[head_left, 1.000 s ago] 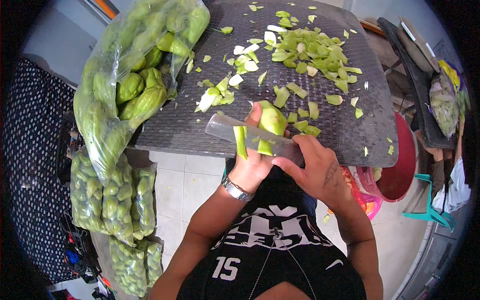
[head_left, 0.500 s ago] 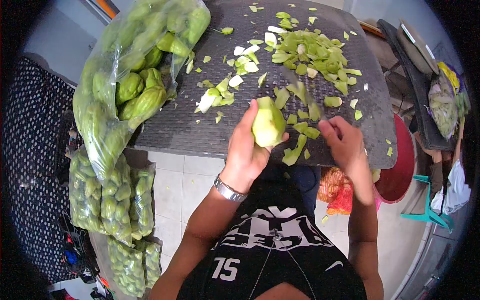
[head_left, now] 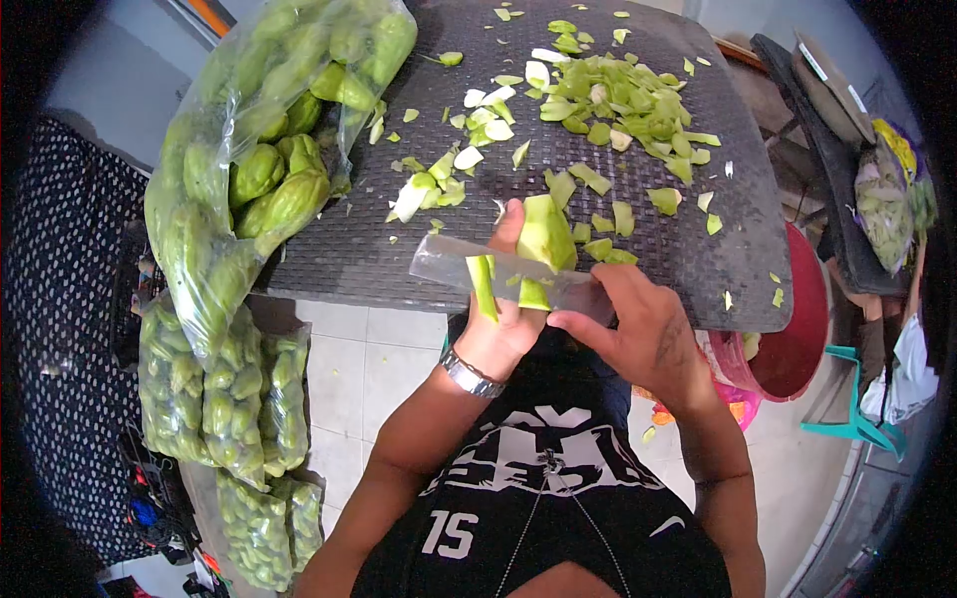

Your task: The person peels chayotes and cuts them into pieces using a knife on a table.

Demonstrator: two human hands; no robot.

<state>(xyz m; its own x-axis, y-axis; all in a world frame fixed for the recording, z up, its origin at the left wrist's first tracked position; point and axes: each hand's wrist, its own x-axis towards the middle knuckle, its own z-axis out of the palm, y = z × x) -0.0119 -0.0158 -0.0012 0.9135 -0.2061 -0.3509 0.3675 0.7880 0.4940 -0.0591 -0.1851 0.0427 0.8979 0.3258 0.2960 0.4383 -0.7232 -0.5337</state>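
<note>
1. The table [head_left: 399, 269] has a dark, woven-textured top and a rounded near right corner.
2. A clear plastic bag [head_left: 204, 189] filled with green chayotes [head_left: 257, 175] covers much of the left edge and hangs over the near left corner.
3. A broad heap of green peelings [head_left: 628, 100] lies in the far half, right of the middle.
4. Pale offcuts [head_left: 490, 128] lie between heap and bag, with a small clump of scraps [head_left: 411, 197] nearer the bag.
5. Loose strips [head_left: 590, 178] lie between the heap and the near edge.
6. Small bits [head_left: 714, 225] dot the right side.
</note>
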